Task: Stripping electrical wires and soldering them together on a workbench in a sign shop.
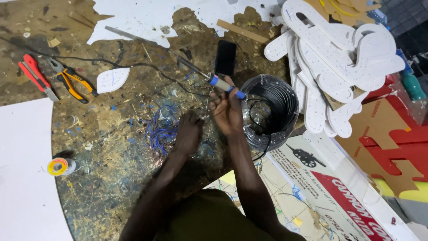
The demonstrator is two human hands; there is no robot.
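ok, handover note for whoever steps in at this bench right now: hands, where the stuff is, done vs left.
Right hand: gripping a blue-handled soldering iron, shaft pointing up-left over the bench.
Left hand: down on the worktable, fingers closed at a tangle of blue wire offcuts; what it pinches is too small to tell.
Nearby: black cable coil right of the hands, black phone above them, solder spool at the left, orange-handled pliers and a red cutter far left.
Done: many wires are already cut, going by the offcuts.
Left: no finished joint visible; the soldering looks ongoing.
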